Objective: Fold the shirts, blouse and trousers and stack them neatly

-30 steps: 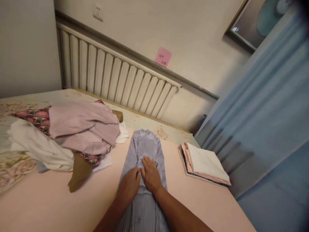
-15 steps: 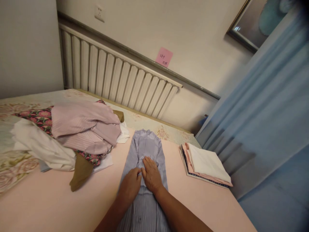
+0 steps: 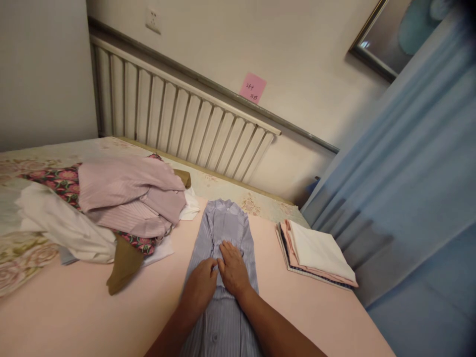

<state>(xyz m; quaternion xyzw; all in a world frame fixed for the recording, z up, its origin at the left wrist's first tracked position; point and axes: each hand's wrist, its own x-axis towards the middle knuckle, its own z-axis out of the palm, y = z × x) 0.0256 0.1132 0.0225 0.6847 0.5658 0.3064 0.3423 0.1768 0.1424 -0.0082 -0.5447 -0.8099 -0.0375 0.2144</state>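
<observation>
A blue-grey striped shirt [image 3: 226, 225] lies lengthwise in front of me, narrowed into a long strip, its collar at the far end and a button showing near the bottom. My right hand [image 3: 233, 270] rests flat on its middle, fingers stretched forward over the fabric. Beside it, my left hand [image 3: 201, 282] is curled at the shirt's left part, thumb toward the right hand, with cloth at its fingers; the fingertips are mostly hidden. The two thumbs nearly meet. Both forearms cover part of the lower shirt.
To the left lies a loose heap of clothes: a pinkish ribbed garment [image 3: 130, 188], a white cloth [image 3: 67, 223], and an olive piece [image 3: 124, 265]. On the right sits a folded stack [image 3: 320, 250] near the bed edge and blue curtain [image 3: 401, 163]. A radiator [image 3: 178, 109] stands behind the bed.
</observation>
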